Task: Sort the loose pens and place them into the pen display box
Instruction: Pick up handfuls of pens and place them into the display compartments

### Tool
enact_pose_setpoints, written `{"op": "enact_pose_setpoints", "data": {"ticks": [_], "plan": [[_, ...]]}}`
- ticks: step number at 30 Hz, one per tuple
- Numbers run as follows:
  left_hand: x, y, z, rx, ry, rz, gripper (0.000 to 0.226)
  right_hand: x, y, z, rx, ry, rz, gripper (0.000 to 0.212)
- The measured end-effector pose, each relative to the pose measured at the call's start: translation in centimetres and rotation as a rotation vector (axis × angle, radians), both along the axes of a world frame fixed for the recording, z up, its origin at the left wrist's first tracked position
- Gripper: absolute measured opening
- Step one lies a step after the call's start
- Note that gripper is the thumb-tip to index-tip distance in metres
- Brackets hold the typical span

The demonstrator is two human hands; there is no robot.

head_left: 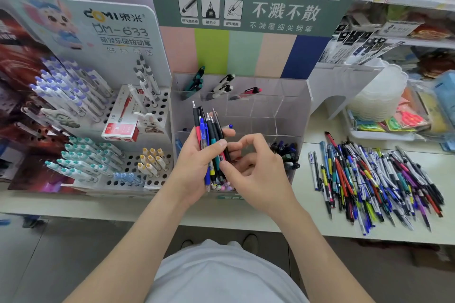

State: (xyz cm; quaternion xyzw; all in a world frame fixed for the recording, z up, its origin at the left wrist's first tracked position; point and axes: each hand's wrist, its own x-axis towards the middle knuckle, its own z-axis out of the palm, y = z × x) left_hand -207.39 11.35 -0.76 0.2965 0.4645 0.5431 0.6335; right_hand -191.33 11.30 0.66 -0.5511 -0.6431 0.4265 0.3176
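Sorting pens at the "DS" display box (pixel 283 106)
The left hand (pixel 197 162) clamps its grip on a bundle of pens (pixel 209 128); the right hand (pixel 258 174) pinches its lower end (neighbouring rack (pixel 118 29) reads "DM-633").

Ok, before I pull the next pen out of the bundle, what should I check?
1. Left hand grips bundle: ok, fingers curled round it.
2. Right hand on one pen only: cannot tell; it pinches the bundle's lower end.
3. Box has free cells: ok, several look empty.
4. Sorted groups to match: ok, teal pens, red pen and dark blue pens sit in separate cells.
5. Pile cleared: not ok, many pens lie on the counter.
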Motion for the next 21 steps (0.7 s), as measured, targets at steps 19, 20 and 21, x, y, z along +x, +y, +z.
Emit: {"op": "enact_pose_setpoints", "data": {"ticks": [19,20,21], "plan": [[-0.4,1.2,-0.3,-0.039,0.16,0.014,0.047,1.2,2.3,-0.1,0.001,-0.033,-0.057,0.021],[-0.6,1.3,-0.4,-0.04,0.178,-0.012,0.044,1.3,2.5,-0.1,0.057,-0.011,-0.127,0.021],[-0.8,1.4,-0.5,-0.042,0.199,-0.046,0.041,1.5,2.7,-0.1,0.094,0.045,-0.194,0.021]]}}
